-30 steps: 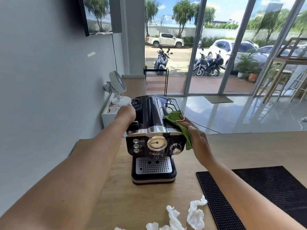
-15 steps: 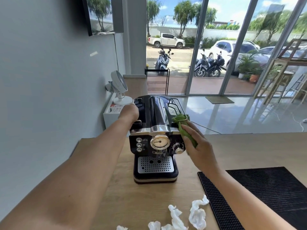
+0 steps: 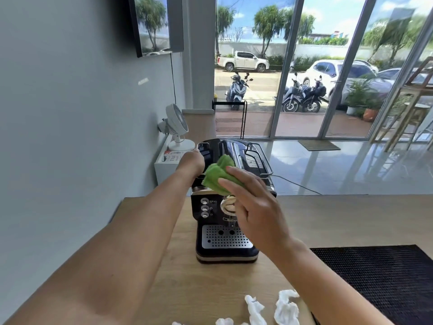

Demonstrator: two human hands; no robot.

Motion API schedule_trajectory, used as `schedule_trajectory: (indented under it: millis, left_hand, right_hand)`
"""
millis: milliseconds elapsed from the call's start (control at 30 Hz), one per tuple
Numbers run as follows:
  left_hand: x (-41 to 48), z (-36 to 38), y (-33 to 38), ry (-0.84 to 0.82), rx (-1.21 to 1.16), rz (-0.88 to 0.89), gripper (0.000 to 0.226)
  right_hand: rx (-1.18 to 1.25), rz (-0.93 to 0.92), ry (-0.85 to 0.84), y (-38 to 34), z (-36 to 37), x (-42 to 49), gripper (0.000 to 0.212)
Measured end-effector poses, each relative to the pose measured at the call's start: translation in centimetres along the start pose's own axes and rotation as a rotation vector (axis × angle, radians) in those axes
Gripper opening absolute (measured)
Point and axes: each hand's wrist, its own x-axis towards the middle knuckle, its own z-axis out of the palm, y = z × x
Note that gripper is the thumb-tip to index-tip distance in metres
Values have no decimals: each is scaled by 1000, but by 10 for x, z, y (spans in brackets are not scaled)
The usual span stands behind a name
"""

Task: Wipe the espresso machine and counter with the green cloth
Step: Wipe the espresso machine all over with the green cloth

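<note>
A black and chrome espresso machine (image 3: 225, 240) stands on the wooden counter (image 3: 339, 221), its drip tray facing me. My right hand (image 3: 255, 207) holds the bunched green cloth (image 3: 218, 174) over the front of the machine's top, and hides the gauge and the knob. My left hand (image 3: 191, 161) grips the machine's top left edge; its fingers are hidden behind the hand.
Crumpled white tissues (image 3: 285, 308) lie at the counter's near edge. A black ribbed mat (image 3: 384, 280) covers the right side. A small white fan (image 3: 177, 127) stands on a white box behind the machine, by the grey wall (image 3: 70, 137). A power cord (image 3: 297, 185) runs off right.
My right hand has carried the cloth from the machine's right side leftward and up, over its top front. The left hand has stayed on the machine's left edge.
</note>
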Motion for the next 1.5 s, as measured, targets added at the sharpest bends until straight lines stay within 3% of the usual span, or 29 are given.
schedule_trajectory:
  millis: [100,167,467,733,1033,1200,1367,1500]
  left_hand:
    - [-7,-1,1,28,-10,-7,51]
    - [-10,-1,1,3,-6,11,49]
    - [-16,-1,0,-32,-21,2,46]
    - [-19,-5,1,-21,52,22,45]
    - [-25,-6,4,-20,153,60,45]
    - [-25,-7,4,-25,155,38,46]
    - [-26,-8,4,-46,134,28,45]
    - [-25,-7,5,-24,176,46,43]
  right_hand:
    - [-195,-196,-277,16,26,12,46]
    - [-192,-234,-311,30,26,5,43]
    - [-101,-56,-220,71,-14,-27,53]
    - [-142,-306,-302,54,11,-3,40]
    - [-326,-215,-304,102,-49,-47,41]
    - [-285,-232,-141,63,-25,-29,38]
    - [-302,-333,-291,67,-6,-21,47]
    - [-319,-357,-285,87,-22,-24,49]
